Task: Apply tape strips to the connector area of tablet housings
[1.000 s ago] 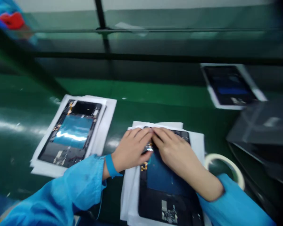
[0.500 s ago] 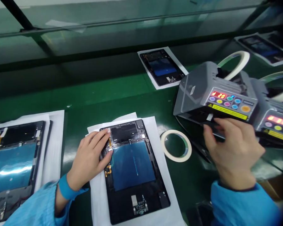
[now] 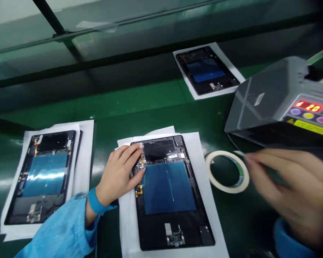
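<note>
An opened tablet (image 3: 177, 229) with a blue battery panel lies on white paper sheets (image 3: 212, 222). My left hand (image 3: 121, 172) rests on its upper left edge, with thumb and fingers spread. The fingertips touch a small white strip and lie beside an orange flex cable (image 3: 139, 190). To the right, my right hand (image 3: 290, 186) is closed in a pinch on a small white piece of tape (image 3: 239, 153), slightly blurred by motion. Below that piece lies a roll of cream tape (image 3: 210, 175) on the green table.
A grey tape dispenser (image 3: 274, 93) with a lit red display stands at the right. Another opened tablet (image 3: 48, 209) lies on paper at the left. A further tablet (image 3: 204, 70) lies on paper at the back, near a dark rail.
My right hand has left the dispenser's front, carrying the white tape piece toward the tablet. My left hand stays on the tablet's edge. The camera view has shifted left.
</note>
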The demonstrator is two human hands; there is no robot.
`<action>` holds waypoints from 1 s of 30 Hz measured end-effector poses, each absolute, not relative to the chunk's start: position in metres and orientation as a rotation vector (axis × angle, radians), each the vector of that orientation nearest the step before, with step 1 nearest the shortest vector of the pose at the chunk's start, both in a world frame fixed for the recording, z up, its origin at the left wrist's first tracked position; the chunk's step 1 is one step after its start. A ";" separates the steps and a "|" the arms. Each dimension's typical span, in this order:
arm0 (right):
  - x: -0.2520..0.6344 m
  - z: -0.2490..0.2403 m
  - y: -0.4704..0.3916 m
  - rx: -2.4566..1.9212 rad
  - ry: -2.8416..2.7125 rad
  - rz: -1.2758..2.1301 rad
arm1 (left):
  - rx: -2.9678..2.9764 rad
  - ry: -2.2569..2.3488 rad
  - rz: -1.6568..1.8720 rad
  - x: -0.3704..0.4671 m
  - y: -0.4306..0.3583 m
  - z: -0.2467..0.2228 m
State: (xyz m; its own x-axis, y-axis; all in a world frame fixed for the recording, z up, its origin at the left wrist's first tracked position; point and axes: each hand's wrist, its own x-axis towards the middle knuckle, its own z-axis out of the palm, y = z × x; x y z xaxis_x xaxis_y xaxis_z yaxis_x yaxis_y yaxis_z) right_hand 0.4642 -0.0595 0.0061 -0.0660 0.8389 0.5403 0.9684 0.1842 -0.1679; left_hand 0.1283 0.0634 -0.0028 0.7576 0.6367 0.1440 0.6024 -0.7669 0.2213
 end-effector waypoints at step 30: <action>0.427 -0.027 -0.001 -1.385 -2.136 0.261 | 2.907 0.848 0.310 0.243 0.056 0.016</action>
